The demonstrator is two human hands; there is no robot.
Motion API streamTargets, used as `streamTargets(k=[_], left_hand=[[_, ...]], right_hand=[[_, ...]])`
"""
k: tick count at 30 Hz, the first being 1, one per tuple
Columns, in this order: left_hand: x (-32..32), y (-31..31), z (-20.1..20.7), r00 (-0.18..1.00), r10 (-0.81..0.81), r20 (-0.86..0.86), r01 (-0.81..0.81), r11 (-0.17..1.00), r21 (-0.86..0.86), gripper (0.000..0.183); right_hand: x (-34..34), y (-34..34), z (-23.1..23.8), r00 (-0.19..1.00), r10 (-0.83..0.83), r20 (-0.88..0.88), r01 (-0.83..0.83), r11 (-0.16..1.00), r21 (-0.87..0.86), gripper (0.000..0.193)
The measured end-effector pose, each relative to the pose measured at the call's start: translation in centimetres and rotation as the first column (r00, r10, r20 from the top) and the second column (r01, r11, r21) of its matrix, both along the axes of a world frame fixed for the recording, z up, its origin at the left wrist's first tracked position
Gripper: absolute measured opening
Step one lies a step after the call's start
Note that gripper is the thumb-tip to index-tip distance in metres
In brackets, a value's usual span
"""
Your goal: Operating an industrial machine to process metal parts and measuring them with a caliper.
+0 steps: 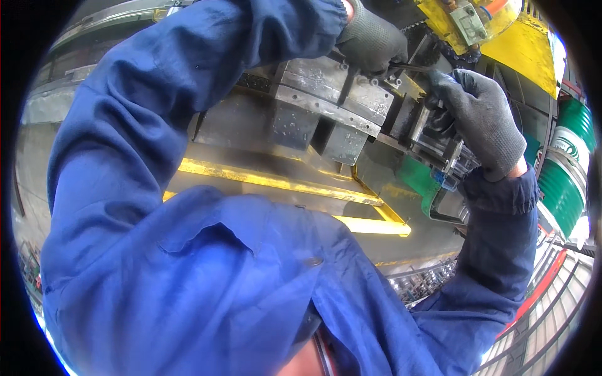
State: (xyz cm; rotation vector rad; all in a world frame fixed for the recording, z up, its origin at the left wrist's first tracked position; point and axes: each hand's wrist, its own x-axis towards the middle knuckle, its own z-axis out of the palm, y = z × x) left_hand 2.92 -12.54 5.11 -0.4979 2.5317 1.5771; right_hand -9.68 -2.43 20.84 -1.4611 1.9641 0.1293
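My left hand (pixel 375 45), in a grey knit glove, is closed at the top of the view, above a block-shaped metal machine fixture (pixel 335 94). A thin dark metal rod (pixel 414 67) runs from its fingers across to my right hand (pixel 480 113). That hand, gloved alike, has its fingers curled round the rod's other end, beside a metal slide assembly (pixel 433 138) on the machine. The glove fingers cover both ends of the rod. Bolts and drilled holes show on the fixture's face and edge.
A yellow steel frame (pixel 282 180) lies low in front of the fixture. Yellow machinery with an orange hose (pixel 495 7) stands at the upper right. Green drums (pixel 567 163) are at the far right, above slatted flooring (pixel 545 313). Many small metal parts (pixel 429 280) sit near my right forearm.
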Motion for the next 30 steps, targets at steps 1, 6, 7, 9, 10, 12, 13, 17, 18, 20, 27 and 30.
streamTargets(k=[1, 6, 7, 9, 10, 12, 13, 17, 18, 20, 27, 30], left_hand=[[-0.1, -0.1, -0.4, 0.999, -0.002, -0.041, 0.002, 1.0, -0.004, 0.02], [-0.2, -0.1, -0.5, 0.998, 0.029, -0.049, -0.028, 0.999, 0.023, 0.019], [-0.2, 0.1, -0.3, 0.999, 0.044, -0.011, -0.044, 0.998, 0.04, 0.019], [0.0, 0.2, 0.0, 0.998, 0.062, 0.028, -0.063, 0.996, 0.058, 0.019], [0.1, 0.3, 0.0, 0.999, 0.052, 0.009, -0.053, 0.997, 0.053, 0.019], [0.4, 0.4, 0.0, 0.999, 0.033, -0.027, -0.032, 0.999, 0.044, 0.019], [0.5, 0.4, 0.0, 0.999, 0.024, -0.044, -0.022, 0.999, 0.038, 0.019], [0.0, 0.3, -0.6, 0.999, -0.054, -0.005, 0.054, 0.998, -0.018, 0.019], [0.0, 0.3, -0.7, 0.997, -0.078, 0.01, 0.078, 0.996, -0.035, 0.019], [0.1, 0.5, -1.0, 0.997, -0.074, 0.028, 0.075, 0.997, -0.033, 0.019], [1.6, 0.9, 0.5, 0.999, -0.034, 0.037, 0.033, 0.999, 0.014, 0.021], [1.4, 0.7, 0.8, 1.0, -0.014, -0.002, 0.014, 0.999, -0.04, 0.02]], right_hand=[[0.0, -0.1, 0.1, 1.0, -0.015, 0.005, 0.015, 1.0, 0.0, 0.022], [-0.6, -0.2, 0.2, 0.998, -0.052, 0.036, 0.051, 0.999, 0.008, 0.024], [-0.7, -0.2, 0.1, 0.997, -0.056, 0.049, 0.055, 0.998, 0.01, 0.026], [-0.7, -0.3, 0.1, 0.996, -0.057, 0.062, 0.056, 0.998, 0.014, 0.028], [-0.6, -0.3, 0.1, 0.994, -0.073, 0.076, 0.071, 0.997, 0.038, 0.025], [-0.3, -0.3, 0.0, 0.989, -0.107, 0.104, 0.098, 0.991, 0.087, 0.021], [-0.2, -0.4, -0.1, 0.985, -0.124, 0.118, 0.111, 0.988, 0.111, 0.019], [0.0, 0.1, -1.3, 0.976, -0.134, 0.172, 0.107, 0.982, 0.158, 0.008], [0.0, 0.1, -1.6, 0.972, -0.137, 0.191, 0.104, 0.979, 0.173, 0.005], [-0.5, 0.0, -2.0, 0.979, 0.185, 0.081, -0.189, 0.981, 0.047, 0.007], [-0.2, -2.5, -3.2, 0.213, 0.807, -0.551, -0.965, 0.261, 0.01, 0.036], [0.2, -2.2, -1.3, 0.34, 0.733, -0.589, -0.94, 0.28, -0.194, 0.038]])
